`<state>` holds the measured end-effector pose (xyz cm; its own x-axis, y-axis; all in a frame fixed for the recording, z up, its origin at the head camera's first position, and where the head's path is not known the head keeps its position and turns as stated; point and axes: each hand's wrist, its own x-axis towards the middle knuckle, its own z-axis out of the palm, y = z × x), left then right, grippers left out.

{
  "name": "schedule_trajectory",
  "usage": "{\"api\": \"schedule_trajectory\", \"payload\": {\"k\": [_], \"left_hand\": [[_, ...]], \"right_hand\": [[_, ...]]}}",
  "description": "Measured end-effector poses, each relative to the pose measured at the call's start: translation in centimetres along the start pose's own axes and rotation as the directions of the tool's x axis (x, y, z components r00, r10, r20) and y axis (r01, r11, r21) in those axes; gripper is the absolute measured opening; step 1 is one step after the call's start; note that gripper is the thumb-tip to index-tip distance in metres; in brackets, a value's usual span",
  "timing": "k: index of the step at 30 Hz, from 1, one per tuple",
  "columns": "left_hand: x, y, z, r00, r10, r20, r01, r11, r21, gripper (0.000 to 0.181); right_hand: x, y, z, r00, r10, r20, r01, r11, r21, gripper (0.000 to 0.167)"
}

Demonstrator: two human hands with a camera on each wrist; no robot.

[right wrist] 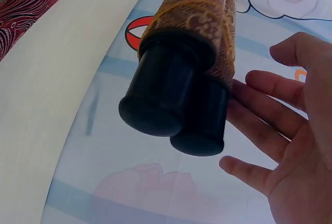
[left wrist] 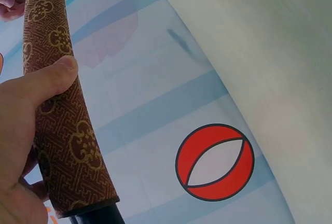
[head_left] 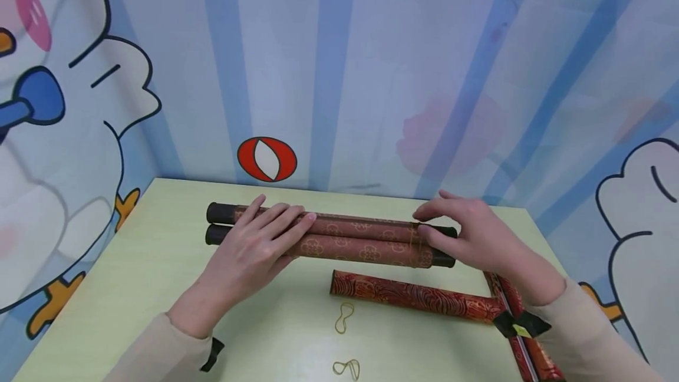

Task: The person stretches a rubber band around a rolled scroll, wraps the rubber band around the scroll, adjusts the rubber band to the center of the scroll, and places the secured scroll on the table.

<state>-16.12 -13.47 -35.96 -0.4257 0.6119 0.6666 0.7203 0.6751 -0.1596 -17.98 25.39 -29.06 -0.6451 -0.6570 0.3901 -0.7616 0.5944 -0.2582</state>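
Observation:
A brown scroll point(head_left: 366, 246), rolled up from both ends into two parallel rolls, is held above the table. It has gold flower patterns and black end knobs. My left hand point(head_left: 260, 246) grips it near its left end, the thumb point(left wrist: 59, 76) lying across the brocade in the left wrist view. A yellowish rubber band point(right wrist: 194, 5) circles both rolls near the right end. Beside that end is my right hand point(head_left: 477, 237), its fingers spread; in the right wrist view some fingertips point(right wrist: 241, 97) touch or nearly touch the scroll, without gripping it.
On the pale table point(head_left: 175, 217) lies a red patterned roll point(head_left: 414, 296), with more red rolls point(head_left: 541, 355) at the right, partly behind my forearm. Two loose rubber bands, one upper point(head_left: 345, 318) and one lower point(head_left: 347, 368), lie in front. A printed cloth point(head_left: 361, 75) stands behind.

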Motion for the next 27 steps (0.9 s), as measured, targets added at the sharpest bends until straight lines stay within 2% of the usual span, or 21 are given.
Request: {"api": "schedule_trajectory", "payload": {"k": [4, 7, 11, 18, 27], "left_hand": [[-0.1, -0.1, 0.0, 1.000, 0.001, -0.016, -0.001, 1.000, 0.013, 0.075], [-0.1, -0.2, 0.0, 0.999, -0.004, -0.035, 0.004, 1.000, 0.015, 0.077], [0.0, -0.3, 0.0, 0.998, -0.011, -0.060, 0.011, 1.000, 0.004, 0.077], [-0.1, -0.1, 0.2, 0.997, -0.005, -0.083, 0.005, 1.000, -0.002, 0.079], [0.8, -0.3, 0.0, 0.995, 0.011, -0.094, -0.009, 1.000, 0.022, 0.073]], "right_hand": [[-0.5, -0.3, 0.5, 0.998, -0.038, -0.044, 0.031, 0.989, -0.146, 0.032], [-1.0, -0.6, 0.7, 0.997, -0.048, -0.063, 0.031, 0.969, -0.247, 0.053], [-1.8, -1.0, 0.8, 0.997, -0.024, -0.071, 0.000, 0.946, -0.323, 0.083], [-2.1, -1.1, 1.5, 0.997, -0.044, -0.065, 0.014, 0.914, -0.405, 0.086], [-1.5, -0.6, 3.4, 0.981, -0.119, -0.155, 0.052, 0.924, -0.379, 0.091]]}}
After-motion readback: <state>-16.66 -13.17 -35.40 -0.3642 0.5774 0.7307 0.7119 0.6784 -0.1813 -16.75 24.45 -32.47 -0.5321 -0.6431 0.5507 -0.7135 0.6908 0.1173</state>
